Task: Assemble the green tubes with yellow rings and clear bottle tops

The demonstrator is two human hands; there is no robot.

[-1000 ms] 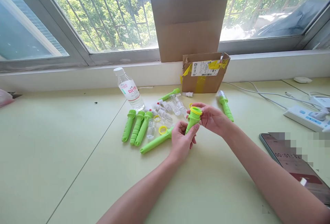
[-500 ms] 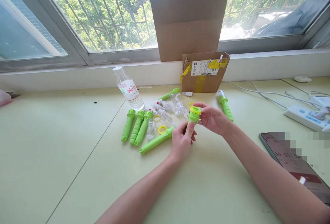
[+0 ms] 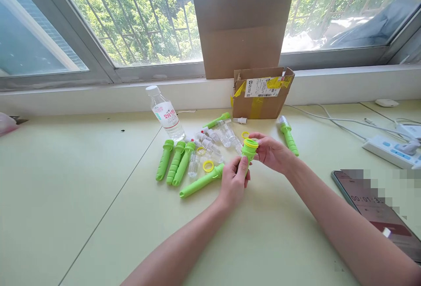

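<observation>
My left hand (image 3: 234, 180) is closed round a green plastic flashlight handle (image 3: 249, 156), its threaded mouth tilted up. A yellow ring (image 3: 251, 143) sits around that mouth, and my right hand (image 3: 272, 152) pinches it at the right side; the fingertips are partly hidden. Beside my left hand lies another green handle (image 3: 200, 182), its threaded end close to the knuckles. Loose on the table are a yellow ring (image 3: 208, 166), a ribbed clear cap (image 3: 193, 164) and several white-and-clear bulb pieces (image 3: 210, 145). Three green handles (image 3: 177, 162) lie side by side at the left.
A water bottle (image 3: 167, 117) stands behind the parts. Against the wall is an open cardboard box (image 3: 261, 101). One green flashlight with a clear head (image 3: 289, 139) lies at the right, near a power strip (image 3: 388, 150) with cables. A phone (image 3: 371, 207) lies beside my right forearm.
The yellow ring sits slightly lower and more level on the handle's mouth. Both hands keep their hold; the whole view has shifted slightly.
</observation>
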